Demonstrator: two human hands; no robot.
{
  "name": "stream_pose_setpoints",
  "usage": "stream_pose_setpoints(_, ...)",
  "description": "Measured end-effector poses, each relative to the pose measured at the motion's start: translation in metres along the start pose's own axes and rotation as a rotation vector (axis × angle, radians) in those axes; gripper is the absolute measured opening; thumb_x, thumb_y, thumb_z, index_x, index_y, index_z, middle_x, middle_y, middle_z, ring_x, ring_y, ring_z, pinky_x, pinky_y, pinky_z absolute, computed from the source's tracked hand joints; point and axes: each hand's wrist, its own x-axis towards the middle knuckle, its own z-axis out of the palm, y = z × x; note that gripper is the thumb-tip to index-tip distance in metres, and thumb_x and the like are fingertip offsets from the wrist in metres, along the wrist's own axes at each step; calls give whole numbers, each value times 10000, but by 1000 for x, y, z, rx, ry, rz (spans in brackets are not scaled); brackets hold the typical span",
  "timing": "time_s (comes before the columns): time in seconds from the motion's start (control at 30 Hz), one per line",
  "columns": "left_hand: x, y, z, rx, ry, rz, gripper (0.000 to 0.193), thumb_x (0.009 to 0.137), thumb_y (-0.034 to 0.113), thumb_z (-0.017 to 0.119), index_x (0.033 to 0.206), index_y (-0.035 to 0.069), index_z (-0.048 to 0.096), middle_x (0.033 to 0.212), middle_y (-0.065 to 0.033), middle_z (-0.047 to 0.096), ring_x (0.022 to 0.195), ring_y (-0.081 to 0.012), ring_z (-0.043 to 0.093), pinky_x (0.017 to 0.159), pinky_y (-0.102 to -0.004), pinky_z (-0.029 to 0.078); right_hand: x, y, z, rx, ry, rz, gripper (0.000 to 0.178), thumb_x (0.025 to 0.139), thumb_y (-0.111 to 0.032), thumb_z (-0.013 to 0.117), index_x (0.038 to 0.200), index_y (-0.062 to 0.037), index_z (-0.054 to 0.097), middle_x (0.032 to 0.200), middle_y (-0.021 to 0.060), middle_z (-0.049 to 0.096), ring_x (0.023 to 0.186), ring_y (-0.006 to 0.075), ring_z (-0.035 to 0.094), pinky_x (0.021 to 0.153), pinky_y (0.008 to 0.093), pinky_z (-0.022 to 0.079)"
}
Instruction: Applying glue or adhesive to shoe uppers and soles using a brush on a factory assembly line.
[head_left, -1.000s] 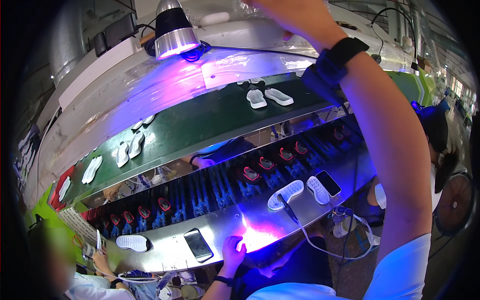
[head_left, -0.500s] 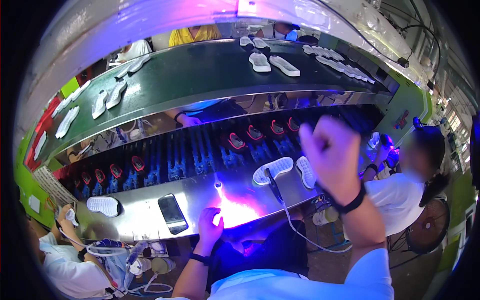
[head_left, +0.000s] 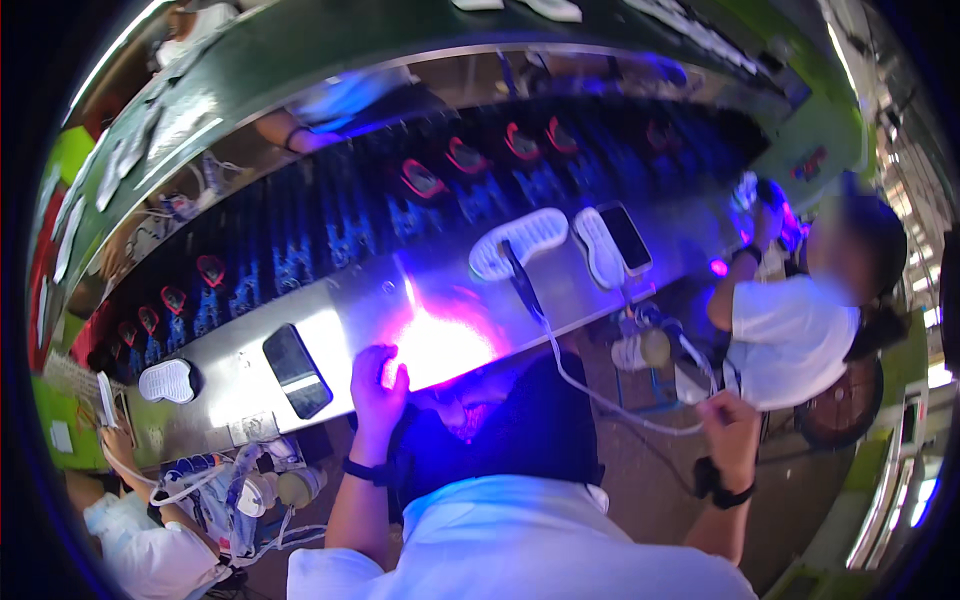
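Note:
My left hand [head_left: 378, 388] rests at the front edge of the metal bench [head_left: 340, 270], thumb and fingers apart, beside a patch of glaring white and pink light. It holds nothing that I can see. Low on the right, off the bench, my right hand [head_left: 732, 428] has its fingers curled in; whether anything is inside them is hidden. A white hose [head_left: 610, 408] loops to just beside that hand from a dark pen-like tool [head_left: 520, 285], which lies across a white shoe sole [head_left: 518, 243]. A second white sole [head_left: 600, 250] lies right of it.
A phone [head_left: 627, 240] lies by the second sole, another phone [head_left: 297, 372] left of the light. Red-rimmed shoe pieces [head_left: 422, 180] stand on a rack behind the bench, below a green conveyor [head_left: 330, 65]. Co-workers [head_left: 790, 310] sit on both sides.
My right hand has come down from above the bench to the lower right. The view has tilted and shifted. A phone beside the second sole is now visible. My left hand stays beside the light.

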Motion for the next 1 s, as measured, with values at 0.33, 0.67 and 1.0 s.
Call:
stream_pose_setpoints(0.33,3,-4,12,46,-34,12,285,862,64,723,1137,-2,686,1098,-135,698,1082,-281,675,967,-400,545,17,-5,-86,13,13,-118,139,864,14,730,826,20,596,773,-16,582,692,61,499,638,231,410)
stream_pose_setpoints(0.67,-12,-25,8,-142,-41,-172,324,878,18,689,1199,-17,659,1112,-131,705,995,-209,690,897,-339,552,-27,48,-267,29,277,-89,54,1005,-109,652,1007,-57,634,823,-36,570,670,19,445,575,196,323)
stream_pose_setpoints(1.0,9,-33,9,-198,-39,-201,319,901,-15,692,1217,-38,658,1099,-128,713,968,-159,685,870,-293,559,-60,11,-180,33,5,-448,137,864,-159,764,838,-52,682,745,22,629,620,116,551,553,270,400)
